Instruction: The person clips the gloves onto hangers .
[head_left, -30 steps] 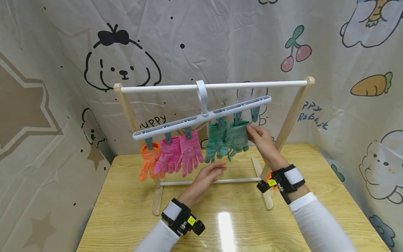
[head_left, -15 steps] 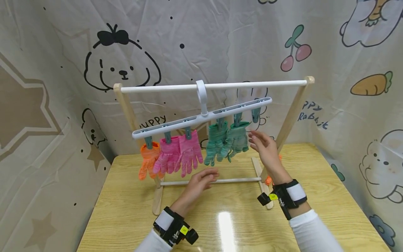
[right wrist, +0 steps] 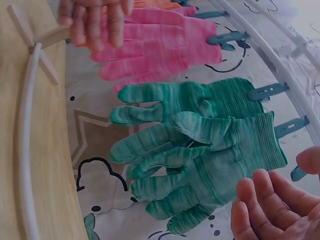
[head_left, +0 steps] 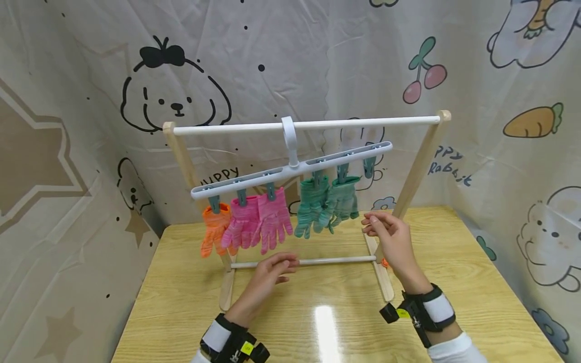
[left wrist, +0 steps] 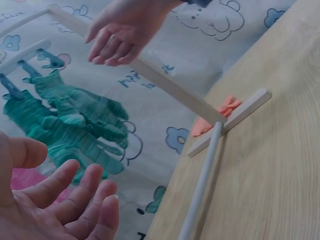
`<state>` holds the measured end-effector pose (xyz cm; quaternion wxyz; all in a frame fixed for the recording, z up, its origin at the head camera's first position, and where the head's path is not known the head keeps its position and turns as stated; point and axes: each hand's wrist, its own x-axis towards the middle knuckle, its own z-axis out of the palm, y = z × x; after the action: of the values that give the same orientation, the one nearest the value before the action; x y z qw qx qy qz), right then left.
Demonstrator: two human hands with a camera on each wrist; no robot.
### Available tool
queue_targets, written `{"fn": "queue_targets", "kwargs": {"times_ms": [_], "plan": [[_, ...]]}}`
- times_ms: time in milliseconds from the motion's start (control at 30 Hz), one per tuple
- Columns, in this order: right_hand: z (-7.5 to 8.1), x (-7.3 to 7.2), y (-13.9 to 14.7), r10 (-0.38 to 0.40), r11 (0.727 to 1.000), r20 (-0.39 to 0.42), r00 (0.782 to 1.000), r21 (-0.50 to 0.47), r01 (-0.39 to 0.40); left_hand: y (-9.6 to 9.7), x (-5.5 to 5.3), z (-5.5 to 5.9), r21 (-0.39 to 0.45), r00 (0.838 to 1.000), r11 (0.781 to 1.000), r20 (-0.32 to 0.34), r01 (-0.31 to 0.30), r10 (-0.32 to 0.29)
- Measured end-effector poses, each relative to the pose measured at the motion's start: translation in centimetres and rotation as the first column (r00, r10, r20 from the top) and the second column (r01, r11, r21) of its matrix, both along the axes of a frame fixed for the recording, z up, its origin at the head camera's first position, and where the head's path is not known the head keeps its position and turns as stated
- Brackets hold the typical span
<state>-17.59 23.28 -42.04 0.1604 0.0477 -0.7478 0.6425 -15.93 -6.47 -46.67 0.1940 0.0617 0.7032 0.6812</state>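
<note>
Two green gloves [head_left: 343,199] hang from clips on a tilted grey-white hanger [head_left: 260,180]. Left of them on the same hanger are two pink gloves [head_left: 274,219] and an orange glove [head_left: 215,229]. The clip [head_left: 369,168] at the right end carries nothing. My right hand [head_left: 394,244] is apart from the green gloves, below and to their right, with relaxed, bent fingers and nothing in them. Below the gloves, my left hand [head_left: 270,275] hovers over the table near the lower bar, its fingers loose and holding nothing.
A wooden rack holds the hanger on its white top rod [head_left: 363,122]; a lower white bar [head_left: 336,260] joins its feet. Another orange glove [left wrist: 227,110] lies on the table [head_left: 290,327] behind the right foot [head_left: 381,277]. A printed curtain [head_left: 290,60] stands behind.
My right hand has left the cuff of the right green glove and moved down and right. My left hand has drawn back down and left. The hanger's right end has dropped slightly.
</note>
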Motion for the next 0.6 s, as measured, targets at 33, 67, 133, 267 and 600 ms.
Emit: {"fn": "queue_targets", "kwargs": {"times_ms": [33, 67, 133, 267, 600], "plan": [[-0.2, 0.3, -0.1, 0.005, 1.0, -0.007, 1.0, 0.011, -0.005, -0.2, 0.1, 0.1, -0.001, 1.0, 1.0, -0.002, -0.006, 0.006], [-0.4, 0.5, -0.1, 0.009, 1.0, -0.014, 1.0, 0.023, -0.009, -0.4, 0.2, 0.1, -0.003, 1.0, 1.0, -0.004, -0.013, 0.013], [-0.7, 1.0, -0.3, 0.021, 0.999, -0.026, 0.999, 0.043, -0.02, -0.6, 0.4, 0.3, -0.008, 1.0, 1.0, -0.009, -0.03, 0.03], [-1.4, 2.2, -0.9, 0.058, 0.996, -0.043, 0.997, 0.07, -0.055, -0.9, 0.8, 0.6, -0.025, 0.999, 0.998, -0.014, -0.051, 0.051], [-4.6, 5.0, -2.4, 0.114, 0.979, 0.046, 0.992, 0.165, -0.12, -2.3, 2.0, 0.3, 0.002, 0.996, 0.997, 0.029, -0.079, 0.079]]}}
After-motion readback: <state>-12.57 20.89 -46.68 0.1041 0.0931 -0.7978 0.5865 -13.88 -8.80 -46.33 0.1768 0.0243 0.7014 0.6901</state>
